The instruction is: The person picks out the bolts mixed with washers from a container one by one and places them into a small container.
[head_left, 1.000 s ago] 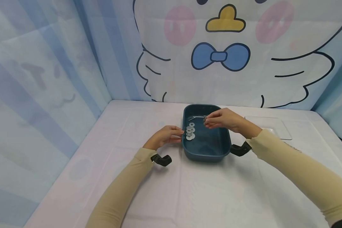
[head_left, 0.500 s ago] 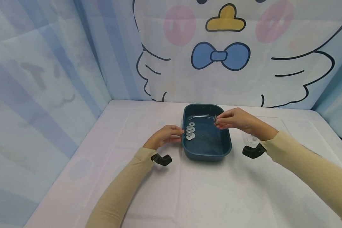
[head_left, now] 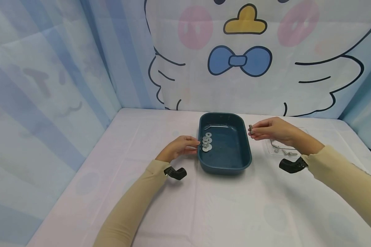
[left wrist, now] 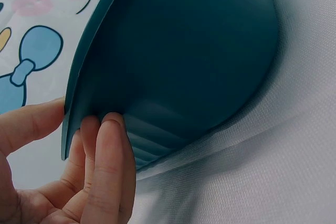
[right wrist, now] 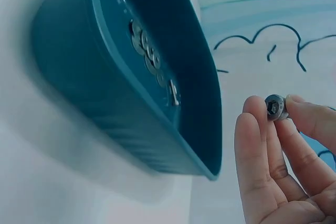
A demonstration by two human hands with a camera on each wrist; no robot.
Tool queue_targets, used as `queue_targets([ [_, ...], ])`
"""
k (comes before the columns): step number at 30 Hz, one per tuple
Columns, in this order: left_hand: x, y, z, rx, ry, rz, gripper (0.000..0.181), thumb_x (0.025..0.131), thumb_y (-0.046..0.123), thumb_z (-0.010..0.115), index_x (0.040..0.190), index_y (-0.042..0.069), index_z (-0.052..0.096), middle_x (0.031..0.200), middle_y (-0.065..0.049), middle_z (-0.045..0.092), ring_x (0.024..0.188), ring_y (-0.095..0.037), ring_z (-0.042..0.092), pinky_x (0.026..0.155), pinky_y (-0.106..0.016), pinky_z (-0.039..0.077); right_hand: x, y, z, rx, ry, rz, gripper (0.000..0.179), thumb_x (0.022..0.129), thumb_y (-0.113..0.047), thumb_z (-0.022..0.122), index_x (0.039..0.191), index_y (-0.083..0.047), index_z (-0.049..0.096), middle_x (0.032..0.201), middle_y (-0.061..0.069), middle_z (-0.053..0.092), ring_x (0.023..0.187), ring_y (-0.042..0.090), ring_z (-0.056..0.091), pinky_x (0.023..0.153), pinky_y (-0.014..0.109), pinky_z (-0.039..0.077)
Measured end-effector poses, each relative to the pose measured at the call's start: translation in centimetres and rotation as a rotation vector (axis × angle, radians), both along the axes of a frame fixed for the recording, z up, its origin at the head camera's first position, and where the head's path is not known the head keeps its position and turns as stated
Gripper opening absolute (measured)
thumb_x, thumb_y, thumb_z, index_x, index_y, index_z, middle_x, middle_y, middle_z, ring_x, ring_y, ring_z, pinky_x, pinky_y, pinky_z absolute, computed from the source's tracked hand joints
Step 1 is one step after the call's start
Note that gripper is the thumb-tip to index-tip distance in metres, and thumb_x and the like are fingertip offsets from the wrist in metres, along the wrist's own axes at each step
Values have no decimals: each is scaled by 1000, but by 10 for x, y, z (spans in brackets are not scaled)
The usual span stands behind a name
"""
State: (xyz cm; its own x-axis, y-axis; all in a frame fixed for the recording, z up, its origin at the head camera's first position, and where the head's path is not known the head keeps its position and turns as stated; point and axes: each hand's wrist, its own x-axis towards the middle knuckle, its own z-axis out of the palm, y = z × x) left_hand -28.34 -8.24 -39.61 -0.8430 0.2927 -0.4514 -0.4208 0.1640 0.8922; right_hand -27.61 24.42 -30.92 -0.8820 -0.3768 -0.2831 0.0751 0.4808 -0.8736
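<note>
A dark blue plastic bin (head_left: 225,168) stands on the table, with several flat metal washers (head_left: 205,144) along its left side. Beside them, nearer the back, lies a small screw (head_left: 208,128). At the bin's left rim (left wrist: 86,56), my left hand (head_left: 180,148) grips with thumb at the edge and fingers against the outer wall. To the right of the bin and off the table, my right hand (head_left: 276,130) pinches a hex socket bolt (right wrist: 274,107) between thumb and fingers. The socket in its head faces the right wrist camera.
A clear plastic tray (head_left: 270,151) lies right of the bin, partly hidden under the right forearm. In it are several bolts (head_left: 292,153) and an L-shaped hex key (head_left: 275,145). A printed cloth backdrop (head_left: 185,85) rises behind the table.
From above the bin, my right hand has moved right with the bolt and is now past the bin's right rim. My left hand stays at the left rim. More of the tray's contents shows.
</note>
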Motion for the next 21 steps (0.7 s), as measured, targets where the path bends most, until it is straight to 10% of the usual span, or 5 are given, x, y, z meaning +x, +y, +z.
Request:
queue_targets([
  [14,0,0,0,-7,-5,0,28,92,15,60,116,1,57,114,-11,61,94,-17,62,91,-30,54,-1,50,-2,49,7,-68,50,93,-22,58,128,11,45,91,-16,67,88,2,66,82,21,56],
  [21,0,0,2,-9,-12,3,27,92,15,60,115,2,57,114,-11,61,92,-15,61,88,-28,55,-2,77,-2,-62,-26,-93,10,94,-15,57,98,-19,65,89,-13,69,85,3,67,76,18,57],
])
